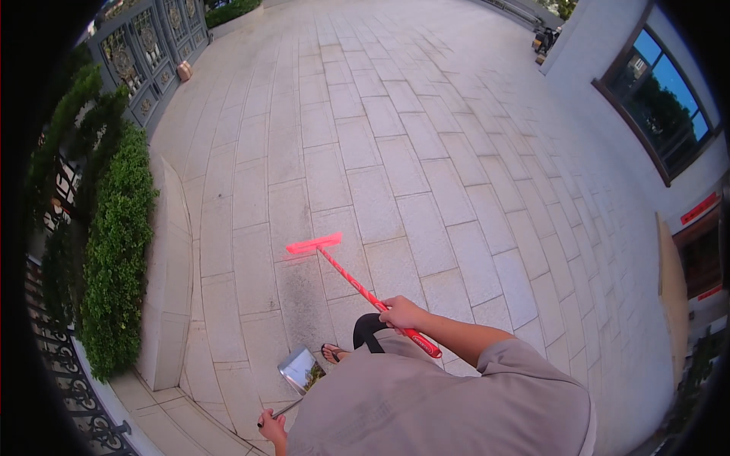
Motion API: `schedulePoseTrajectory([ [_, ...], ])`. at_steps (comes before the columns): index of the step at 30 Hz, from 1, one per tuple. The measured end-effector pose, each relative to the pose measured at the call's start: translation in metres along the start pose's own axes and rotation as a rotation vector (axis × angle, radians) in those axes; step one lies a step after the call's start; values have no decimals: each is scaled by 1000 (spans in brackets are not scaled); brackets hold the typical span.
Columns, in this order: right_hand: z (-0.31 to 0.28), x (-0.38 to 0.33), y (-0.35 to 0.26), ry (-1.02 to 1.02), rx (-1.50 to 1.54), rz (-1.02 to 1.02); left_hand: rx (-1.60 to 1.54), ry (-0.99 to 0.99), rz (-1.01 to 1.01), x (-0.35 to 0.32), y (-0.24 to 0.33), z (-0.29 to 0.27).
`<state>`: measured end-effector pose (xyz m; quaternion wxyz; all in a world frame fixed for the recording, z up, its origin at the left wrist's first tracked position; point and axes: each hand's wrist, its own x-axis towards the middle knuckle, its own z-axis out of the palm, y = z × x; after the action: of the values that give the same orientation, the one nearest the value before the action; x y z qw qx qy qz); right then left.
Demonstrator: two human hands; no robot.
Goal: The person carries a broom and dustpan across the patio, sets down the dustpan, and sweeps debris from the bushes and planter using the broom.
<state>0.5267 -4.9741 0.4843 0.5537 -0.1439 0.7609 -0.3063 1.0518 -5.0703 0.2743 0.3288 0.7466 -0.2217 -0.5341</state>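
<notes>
A broom (350,278) with a red handle slants across the paving in front of me. My right hand (403,314) is wrapped round the upper part of its handle. At the far end the pinkish-red broom head (314,243) is down at the paving stones, its bristles a little smeared. My left hand (271,425) is closed round the thin dark handle of a dustpan (301,370). The shiny metal pan is low beside my sandalled foot (333,353), to the left of it. Reflections on the pan hide whether anything lies in it.
Pale stone paving (365,152) stretches ahead, with a dark stain (304,300) near the broom head. A low stone kerb (169,281) and a green hedge (118,258) run along the left. Beyond stands a grey metal gate (144,53). A white wall with a window (658,99) borders the right.
</notes>
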Motion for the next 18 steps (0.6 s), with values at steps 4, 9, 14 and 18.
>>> schedulePoseTrajectory([
  [4,-10,13,-34,46,-156,-33,-159,50,23,0,63,36],
  [9,-50,74,-62,6,-247,1,-276,185,23,11,87,66],
  [14,-25,157,-158,-215,-472,-10,-416,360,-24,26,90,51],
  [18,7,213,-230,-406,-756,-133,-487,529,-48,36,88,52],
])
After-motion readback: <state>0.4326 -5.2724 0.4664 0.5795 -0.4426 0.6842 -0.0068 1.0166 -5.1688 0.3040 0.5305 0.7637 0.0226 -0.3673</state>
